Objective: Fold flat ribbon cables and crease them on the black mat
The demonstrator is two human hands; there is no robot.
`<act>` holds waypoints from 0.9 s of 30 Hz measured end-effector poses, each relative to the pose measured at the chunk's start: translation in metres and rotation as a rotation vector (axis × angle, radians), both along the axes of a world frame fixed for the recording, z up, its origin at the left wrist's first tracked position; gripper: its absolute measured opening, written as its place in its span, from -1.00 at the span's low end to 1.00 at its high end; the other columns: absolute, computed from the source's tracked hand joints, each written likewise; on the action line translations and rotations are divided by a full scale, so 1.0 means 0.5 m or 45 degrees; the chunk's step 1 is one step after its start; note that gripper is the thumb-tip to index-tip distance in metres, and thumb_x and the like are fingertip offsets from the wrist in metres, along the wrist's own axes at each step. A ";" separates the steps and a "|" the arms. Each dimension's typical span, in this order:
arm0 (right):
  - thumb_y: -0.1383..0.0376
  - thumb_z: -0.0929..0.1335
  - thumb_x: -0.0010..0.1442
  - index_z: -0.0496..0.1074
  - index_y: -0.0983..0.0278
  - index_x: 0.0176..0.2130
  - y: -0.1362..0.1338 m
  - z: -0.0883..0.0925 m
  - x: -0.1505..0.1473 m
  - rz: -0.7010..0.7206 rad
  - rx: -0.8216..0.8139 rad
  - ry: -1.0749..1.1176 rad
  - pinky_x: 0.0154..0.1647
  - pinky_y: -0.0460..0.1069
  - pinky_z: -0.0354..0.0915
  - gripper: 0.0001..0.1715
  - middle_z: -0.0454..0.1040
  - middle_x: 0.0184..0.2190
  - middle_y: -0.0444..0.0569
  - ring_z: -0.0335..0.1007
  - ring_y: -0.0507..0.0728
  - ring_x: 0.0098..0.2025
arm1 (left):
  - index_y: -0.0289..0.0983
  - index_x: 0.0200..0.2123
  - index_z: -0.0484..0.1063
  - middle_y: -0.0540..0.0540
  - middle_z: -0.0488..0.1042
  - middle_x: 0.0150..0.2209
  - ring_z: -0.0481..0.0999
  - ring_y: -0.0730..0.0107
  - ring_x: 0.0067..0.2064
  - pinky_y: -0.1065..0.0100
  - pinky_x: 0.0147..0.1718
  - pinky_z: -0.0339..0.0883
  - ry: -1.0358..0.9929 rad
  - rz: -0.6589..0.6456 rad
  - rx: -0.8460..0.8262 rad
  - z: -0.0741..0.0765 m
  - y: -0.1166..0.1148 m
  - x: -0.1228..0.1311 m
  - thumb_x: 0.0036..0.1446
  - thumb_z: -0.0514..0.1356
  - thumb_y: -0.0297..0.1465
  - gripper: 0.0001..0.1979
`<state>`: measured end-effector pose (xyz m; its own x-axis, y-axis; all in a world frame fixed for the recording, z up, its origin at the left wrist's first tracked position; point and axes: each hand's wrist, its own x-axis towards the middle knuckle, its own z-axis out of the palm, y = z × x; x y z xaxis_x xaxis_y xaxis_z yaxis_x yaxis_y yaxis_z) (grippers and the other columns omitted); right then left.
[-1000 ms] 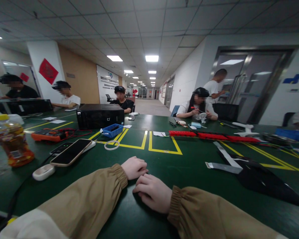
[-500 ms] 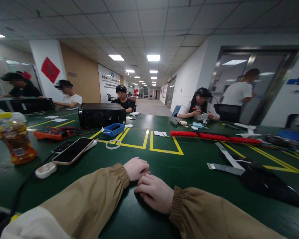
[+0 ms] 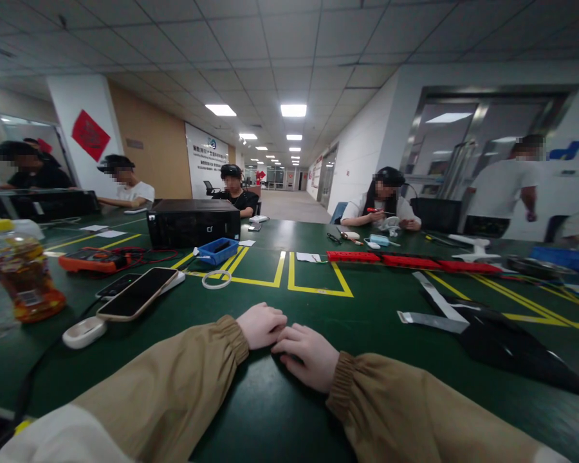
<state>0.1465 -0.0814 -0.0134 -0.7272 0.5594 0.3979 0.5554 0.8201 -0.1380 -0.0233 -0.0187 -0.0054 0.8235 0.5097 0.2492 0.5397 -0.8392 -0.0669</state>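
My left hand (image 3: pixel 260 325) lies on the green table (image 3: pixel 251 411) with its fingers loosely bent and nothing visible in it. Close beside it rests my right hand (image 3: pixel 309 355), fingers slightly curved and thumb apart, holding nothing I can see. The fingertips of both hands meet or nearly meet; whether they touch is hard to tell. Beyond them is yellow tape (image 3: pixel 318 292) marking boxes on the tabletop. A white ring (image 3: pixel 217 280) lies farther off to the left, and a phone (image 3: pixel 139 293) leans on a white object nearer my left sleeve.
Left are a drink bottle (image 3: pixel 24 276), an orange multimeter (image 3: pixel 95 260), a blue tray (image 3: pixel 217 251) and a black computer case (image 3: pixel 193 223). Red strips (image 3: pixel 410 262) and a black bag (image 3: pixel 516 347) lie right. Several people sit around the table; one person (image 3: pixel 504 186) stands behind.
My right hand has moved slightly up and away from me, its fingers lifting a little. The standing person has moved right. My view has shifted slightly.
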 end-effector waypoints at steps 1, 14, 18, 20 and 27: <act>0.44 0.31 0.07 0.42 0.23 -0.22 0.004 0.000 0.004 -0.049 0.000 -0.005 -0.19 -0.02 0.18 -0.77 0.37 -0.22 -0.09 0.20 0.07 -0.21 | -0.27 -0.47 0.29 0.02 0.40 -0.42 0.42 0.43 -0.35 0.37 -0.36 0.13 -0.001 0.002 0.006 -0.001 0.000 0.001 0.15 0.05 -0.38 -0.84; 0.32 0.24 0.19 0.41 0.21 -0.20 0.047 0.023 0.076 -0.471 0.072 -0.342 -0.22 -0.01 0.12 -0.81 0.36 -0.24 -0.06 0.23 0.09 -0.20 | -0.27 -0.49 0.25 0.03 0.41 -0.43 0.43 0.43 -0.34 0.38 -0.39 0.11 -0.005 0.022 0.063 -0.007 -0.002 0.003 0.17 0.03 -0.32 -0.78; 0.31 0.21 0.21 0.42 0.24 -0.20 0.093 0.033 0.171 -0.762 0.074 -0.389 -0.14 0.00 0.09 -0.77 0.39 -0.22 -0.05 0.25 0.10 -0.14 | -0.27 -0.50 0.24 0.04 0.41 -0.43 0.43 0.44 -0.34 0.38 -0.39 0.10 -0.018 0.016 0.065 -0.008 0.000 0.001 0.19 0.01 -0.29 -0.75; 0.29 0.20 0.22 0.42 0.23 -0.17 0.115 0.036 0.232 -0.984 0.039 -0.374 -0.12 -0.01 0.08 -0.75 0.39 -0.18 -0.05 0.24 0.10 -0.09 | -0.27 -0.50 0.24 0.04 0.40 -0.43 0.42 0.44 -0.35 0.38 -0.39 0.10 -0.021 0.009 0.057 -0.008 0.001 0.000 0.20 0.01 -0.28 -0.74; 0.24 0.19 0.21 0.44 0.21 -0.14 0.140 0.041 0.399 -1.600 -0.064 -0.226 -0.19 0.04 0.13 -0.69 0.37 -0.12 -0.01 0.22 0.19 -0.06 | -0.27 -0.51 0.23 0.03 0.40 -0.43 0.42 0.45 -0.35 0.38 -0.39 0.10 -0.023 0.009 0.032 -0.006 0.000 0.001 0.20 0.01 -0.28 -0.73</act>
<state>0.3463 -0.0116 0.0072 0.2723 0.9115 0.3082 0.9580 -0.2869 0.0019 -0.0228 -0.0186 -0.0082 0.8152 0.5087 0.2768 0.5467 -0.8337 -0.0779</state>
